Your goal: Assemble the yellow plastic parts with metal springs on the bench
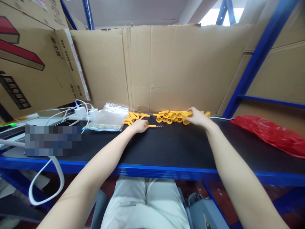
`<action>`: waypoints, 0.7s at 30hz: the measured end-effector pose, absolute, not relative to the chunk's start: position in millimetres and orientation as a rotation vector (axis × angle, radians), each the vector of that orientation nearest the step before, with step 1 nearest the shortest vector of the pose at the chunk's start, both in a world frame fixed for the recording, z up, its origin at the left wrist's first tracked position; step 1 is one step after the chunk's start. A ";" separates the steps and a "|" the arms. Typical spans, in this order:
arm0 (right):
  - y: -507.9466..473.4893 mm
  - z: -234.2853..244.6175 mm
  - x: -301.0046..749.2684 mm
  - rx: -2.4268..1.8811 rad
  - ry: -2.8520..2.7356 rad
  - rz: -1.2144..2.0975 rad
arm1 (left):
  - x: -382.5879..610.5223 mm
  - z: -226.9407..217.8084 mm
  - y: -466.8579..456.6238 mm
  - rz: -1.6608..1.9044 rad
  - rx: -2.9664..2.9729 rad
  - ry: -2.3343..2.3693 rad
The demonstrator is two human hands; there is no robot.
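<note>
On the black worktop, my left hand (pixel 140 126) is closed around the handle end of a yellow corkscrew screw (pixel 152 126), its ridged shaft and thin metal spiral pointing right. Behind that hand lies a heap of yellow handle pieces (pixel 133 117). To the right, several yellow bell-shaped cups (pixel 169 121) are piled together, open ends facing me. My right hand (pixel 199 118) reaches the right end of this pile, fingers bent around a yellow cup (pixel 186 121). Its fingertips are partly hidden among the pieces.
A clear plastic bag (pixel 107 117) lies left of the handles, beside white chargers (pixel 81 112) and cables. At right is a red plastic bag (pixel 269 133). A cardboard wall (pixel 178 70) stands behind; a blue rail (pixel 166 170) edges the front.
</note>
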State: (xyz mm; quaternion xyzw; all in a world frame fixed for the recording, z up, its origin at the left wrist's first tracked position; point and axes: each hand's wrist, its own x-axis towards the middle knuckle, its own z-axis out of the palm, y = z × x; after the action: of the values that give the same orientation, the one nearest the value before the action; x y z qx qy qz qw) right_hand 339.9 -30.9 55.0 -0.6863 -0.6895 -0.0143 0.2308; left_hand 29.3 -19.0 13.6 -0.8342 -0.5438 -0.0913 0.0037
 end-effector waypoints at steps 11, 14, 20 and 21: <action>-40.0 34.4 292.1 -1.537 -2.336 0.539 | 28.8 13.0 -18.9 -0.289 -2.628 -1.685; -35.8 28.7 290.9 -1.486 -2.309 0.572 | 29.6 13.1 -19.6 -0.295 -2.634 -1.673; -29.4 23.9 298.7 -1.443 -2.289 0.535 | 31.3 12.8 -19.7 -0.317 -2.657 -1.652; -28.8 24.1 300.8 -1.450 -2.291 0.529 | 31.2 12.7 -19.5 -0.318 -2.651 -1.660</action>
State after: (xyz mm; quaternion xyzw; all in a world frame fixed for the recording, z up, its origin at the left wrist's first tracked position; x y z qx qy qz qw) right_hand 300.8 -28.8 24.1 -0.5154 -0.8146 0.1880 0.1885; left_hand 31.2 -19.5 12.7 -0.8433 -0.5279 -0.1011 -0.0011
